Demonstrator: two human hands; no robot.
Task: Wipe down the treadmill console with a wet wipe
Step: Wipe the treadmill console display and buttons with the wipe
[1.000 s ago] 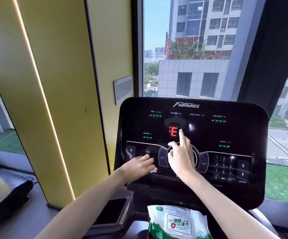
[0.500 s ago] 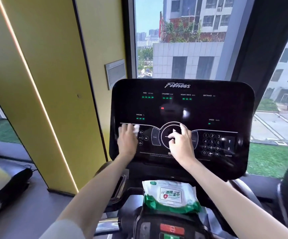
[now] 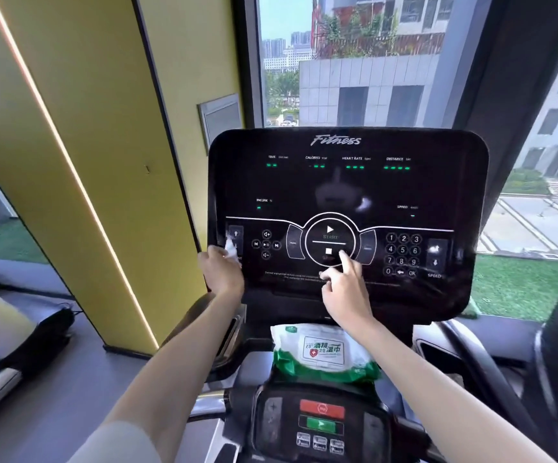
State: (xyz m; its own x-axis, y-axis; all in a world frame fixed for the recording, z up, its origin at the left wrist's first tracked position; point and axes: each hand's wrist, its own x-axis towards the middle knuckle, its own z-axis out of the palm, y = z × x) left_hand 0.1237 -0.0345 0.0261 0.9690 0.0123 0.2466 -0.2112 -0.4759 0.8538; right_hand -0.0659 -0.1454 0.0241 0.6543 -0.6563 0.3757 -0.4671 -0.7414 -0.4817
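**Wipe at the left edge of the console**

Orientation: the treadmill console (image 3: 347, 195) lies with its long axis left to right. Its black face points back toward the person, and its top edge is toward the window (image 3: 354, 61). The wet wipe (image 3: 231, 250) is bunched up, with a white tuft sticking up over the left arrow buttons.

Hands: the left hand (image 3: 222, 274) has its fingers curled round the wipe and holds it against the console's left edge. The right hand (image 3: 346, 289) has its forefinger straight, tip on the round centre dial just right of the stop square, with the other fingers tucked in.

Surroundings: a green and white pack of wipes (image 3: 324, 354) lies just below the console. Nearer the person is a small panel (image 3: 321, 426) with a red button and a green one. A yellow wall (image 3: 87, 145) with a light strip stands to the left, above a grey floor (image 3: 53, 396).

Change from half a second ago: the left hand was then flatter, further in from the edge. The right hand was then spread over the dial.
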